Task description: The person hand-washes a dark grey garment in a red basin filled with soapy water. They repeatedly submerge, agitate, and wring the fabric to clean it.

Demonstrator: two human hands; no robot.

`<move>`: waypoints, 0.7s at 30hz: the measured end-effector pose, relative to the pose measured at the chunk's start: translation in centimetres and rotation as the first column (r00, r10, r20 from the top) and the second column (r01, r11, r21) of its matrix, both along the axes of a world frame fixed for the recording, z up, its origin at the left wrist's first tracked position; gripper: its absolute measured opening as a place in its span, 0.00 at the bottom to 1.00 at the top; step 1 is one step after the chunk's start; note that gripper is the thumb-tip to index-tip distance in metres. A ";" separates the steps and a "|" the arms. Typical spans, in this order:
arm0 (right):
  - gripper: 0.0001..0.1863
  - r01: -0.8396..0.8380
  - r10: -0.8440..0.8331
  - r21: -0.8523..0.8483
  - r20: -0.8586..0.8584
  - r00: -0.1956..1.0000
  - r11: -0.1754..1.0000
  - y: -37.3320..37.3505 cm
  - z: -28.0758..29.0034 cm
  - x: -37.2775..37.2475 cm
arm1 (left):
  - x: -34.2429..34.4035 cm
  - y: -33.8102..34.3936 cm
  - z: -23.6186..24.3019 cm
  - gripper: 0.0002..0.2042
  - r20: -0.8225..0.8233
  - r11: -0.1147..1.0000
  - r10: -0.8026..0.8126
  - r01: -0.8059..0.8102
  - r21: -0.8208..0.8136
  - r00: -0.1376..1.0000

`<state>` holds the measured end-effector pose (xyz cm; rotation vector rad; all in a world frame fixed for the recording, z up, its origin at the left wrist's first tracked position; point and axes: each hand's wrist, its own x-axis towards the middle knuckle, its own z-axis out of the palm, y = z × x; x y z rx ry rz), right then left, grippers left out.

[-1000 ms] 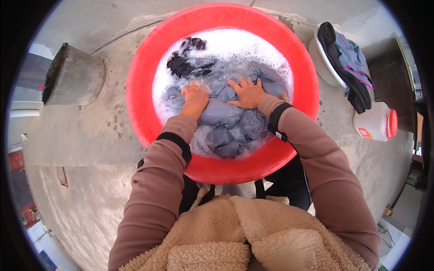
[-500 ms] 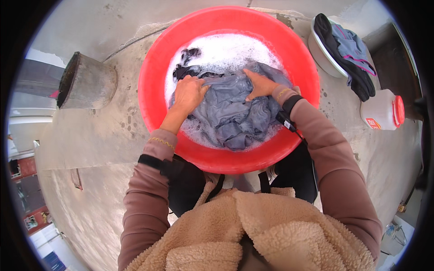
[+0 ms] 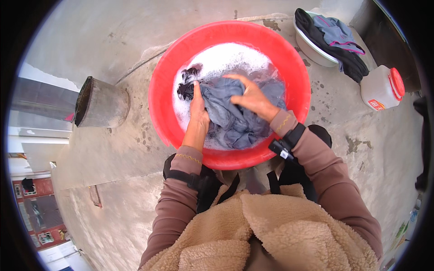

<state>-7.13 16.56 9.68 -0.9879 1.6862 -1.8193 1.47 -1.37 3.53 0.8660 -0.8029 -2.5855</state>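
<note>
While my left grip (image 3: 199, 115) sits at the left edge of the grey cloth (image 3: 224, 110), thumb up, its fingers vanish behind fabric, so I can't tell how far it's closed. Right grip (image 3: 254, 98): wide open, thumb well off forefinger, over the cloth; blurred, contact unclear. Cloth lies wet and bunched between both grips; left probably steadies the edge so the right is free. Just beyond left grip: dark cloth (image 3: 186, 91), close enough to tangle, I'd judge. Past both grips, white suds (image 3: 226, 56) hide what's underneath. Around it all, red tub (image 3: 296, 95), probably set close to the body for two-arm reach; near rim passes beneath both forearms. Well left of the grips: metal bucket (image 3: 104, 105) on the floor (image 3: 104, 153). Far right: white basin (image 3: 316, 51), garments (image 3: 337, 34) overhanging its rim, then a red-lidded jar (image 3: 379, 90). Neither blocks me.
</note>
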 end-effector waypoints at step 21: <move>0.21 0.213 -0.014 0.261 -0.603 0.798 0.941 -2.4 1.2 4.3 | -0.3 3.4 0.8 0.16 -0.184 0.967 -0.233 0.206 -0.153 0.955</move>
